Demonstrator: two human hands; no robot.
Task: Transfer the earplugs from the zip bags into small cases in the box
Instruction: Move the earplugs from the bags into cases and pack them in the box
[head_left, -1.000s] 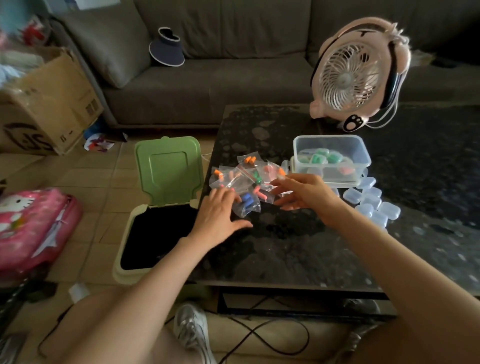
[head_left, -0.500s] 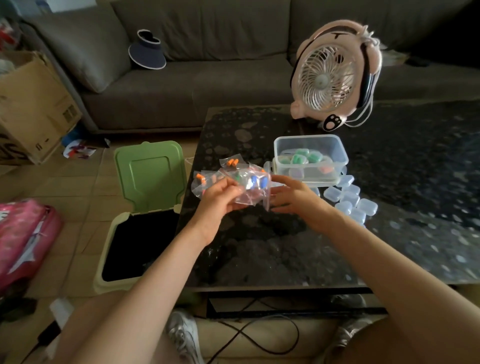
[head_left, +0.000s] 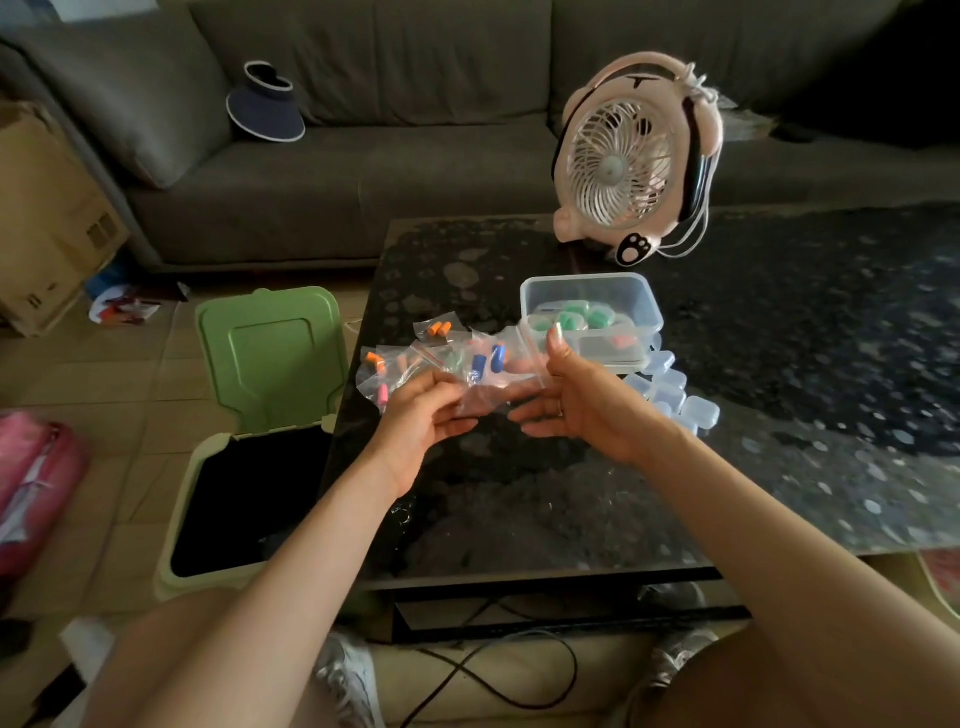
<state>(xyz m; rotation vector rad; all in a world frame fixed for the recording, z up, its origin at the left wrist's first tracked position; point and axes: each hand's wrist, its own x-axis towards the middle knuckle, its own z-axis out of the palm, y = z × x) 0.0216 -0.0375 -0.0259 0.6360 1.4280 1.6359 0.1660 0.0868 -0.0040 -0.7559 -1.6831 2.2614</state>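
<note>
The small clear zip bag (head_left: 493, 387) holding two blue earplugs (head_left: 491, 361) has come up off the pile of other bags (head_left: 400, 361) on the dark glossy surface (head_left: 519, 493). The left hand (head_left: 421, 415) and right hand (head_left: 576, 405) each pinch one edge, probably to open it beside the clear plastic box (head_left: 592, 283).

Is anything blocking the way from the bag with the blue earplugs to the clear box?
No. The left hand and right hand hold the zip bag just in front of the open-topped box; nothing visible lies between.
</note>
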